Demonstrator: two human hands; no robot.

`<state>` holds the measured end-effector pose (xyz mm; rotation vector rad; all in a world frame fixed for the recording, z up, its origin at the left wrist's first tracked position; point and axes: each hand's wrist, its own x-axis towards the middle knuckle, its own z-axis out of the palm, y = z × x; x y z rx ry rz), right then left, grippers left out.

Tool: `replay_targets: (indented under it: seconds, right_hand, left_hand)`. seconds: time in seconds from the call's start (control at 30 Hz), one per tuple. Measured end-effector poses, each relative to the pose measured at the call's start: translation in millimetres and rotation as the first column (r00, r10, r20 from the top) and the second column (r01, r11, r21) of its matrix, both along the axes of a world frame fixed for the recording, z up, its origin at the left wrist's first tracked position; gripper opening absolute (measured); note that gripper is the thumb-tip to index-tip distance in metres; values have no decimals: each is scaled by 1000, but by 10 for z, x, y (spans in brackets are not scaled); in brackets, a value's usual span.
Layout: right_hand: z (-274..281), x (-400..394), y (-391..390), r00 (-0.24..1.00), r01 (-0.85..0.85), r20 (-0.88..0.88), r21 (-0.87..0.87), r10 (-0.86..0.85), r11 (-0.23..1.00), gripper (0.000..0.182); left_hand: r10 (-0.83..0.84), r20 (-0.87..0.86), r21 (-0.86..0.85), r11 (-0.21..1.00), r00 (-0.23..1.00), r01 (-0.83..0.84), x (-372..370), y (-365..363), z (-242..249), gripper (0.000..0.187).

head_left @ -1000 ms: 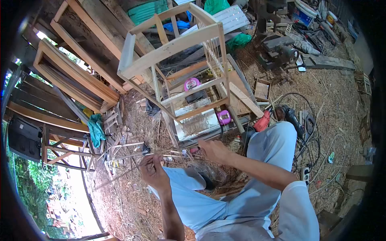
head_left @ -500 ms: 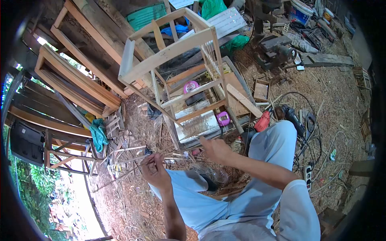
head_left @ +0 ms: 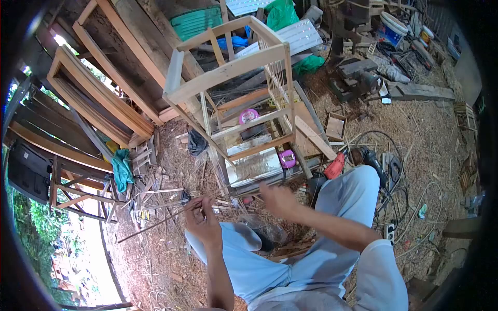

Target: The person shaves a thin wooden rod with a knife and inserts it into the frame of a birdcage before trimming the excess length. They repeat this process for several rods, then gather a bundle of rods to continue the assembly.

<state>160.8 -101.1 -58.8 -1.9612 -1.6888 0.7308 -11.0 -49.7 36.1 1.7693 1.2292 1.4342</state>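
Note:
My left hand [head_left: 204, 222] is closed, thumb and fingers pinching a thin wooden stick [head_left: 153, 223] that points out down to the left. My right hand [head_left: 280, 201], smeared by motion, hovers near the front edge of a low wooden bench [head_left: 249, 188]; its fingers cannot be made out. On the bench stands a small open wooden frame [head_left: 231, 72] with thin upright rods on its right side. Within and beside the frame's lower rails lie a pale board [head_left: 254, 168], a pink tape measure [head_left: 287, 158] and a second pink round item [head_left: 248, 116].
Wood shavings and scraps cover the ground. A red power tool [head_left: 335, 167] and a black one with cables [head_left: 376, 161] lie by my right knee. A small wooden box [head_left: 336, 126] sits beyond them. Large wooden frames [head_left: 93, 98] lean at the left.
My left hand keeps its pinch on the stick, which now shows more plainly. My right hand has shifted slightly down, away from the bench edge. The whole view has tilted a little.

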Motion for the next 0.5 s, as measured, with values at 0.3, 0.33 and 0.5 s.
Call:
replay_targets:
  seconds: [0.3,0.33,0.5]
  right_hand:
    - [-278,10,120,996,-27,-79,121,37,992,22]
    - [-284,-18,109,999,12,-47,140,-5,990,21]
    - [-208,-131,117,999,50,-12,134,-49,990,23]
  left_hand:
    - [-48,82,14,999,995,47,0,168,-248,12]
    - [-88,27,-33,996,996,89,-12,191,-319,12]
    - [-33,207,-125,990,978,60,32,337,-515,8]
